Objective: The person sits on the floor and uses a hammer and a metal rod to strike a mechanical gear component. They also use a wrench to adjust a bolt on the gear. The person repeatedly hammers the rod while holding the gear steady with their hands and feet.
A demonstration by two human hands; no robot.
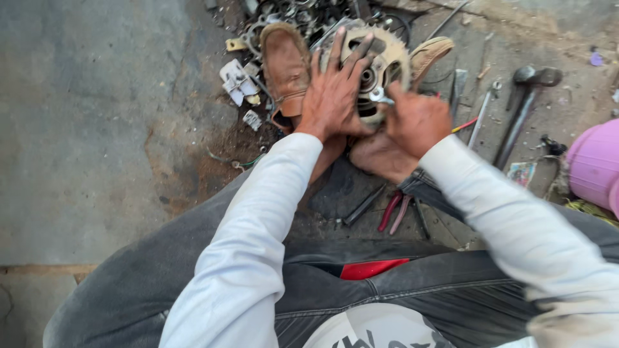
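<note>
Sitting low on a stained concrete floor [97, 129], knees apart in grey trousers [148, 283], white sleeves [251, 245] reaching forward.

Left hand [335, 96]: lying flat on a toothed sprocket [380, 64], fingers spread wide across its face, pressing it down and gripping nothing.

Right hand [416, 119]: closing into a fist at the sprocket's near edge, fingers curling tight round a small metal tool [380, 98] whose tip is touching the hub [367, 80].

Sprocket: resting upright-ish between two worn brown shoes [285, 64], one at the left touching the left hand, the other [431, 53] peeking out behind at the right.

Lying about:
- red-handled pliers [394, 211] on the ground between the legs, beside a dark flat bar [363, 206];
- hammer [525, 103] well to the right, next to a slim wrench [482, 116];
- pink tub [596, 164] cutting in at the right edge;
- white broken plastic bits [237, 82] left of the shoe;
- heap of dark metal parts [303, 13] piling up beyond the sprocket, too tangled to sort.
</note>
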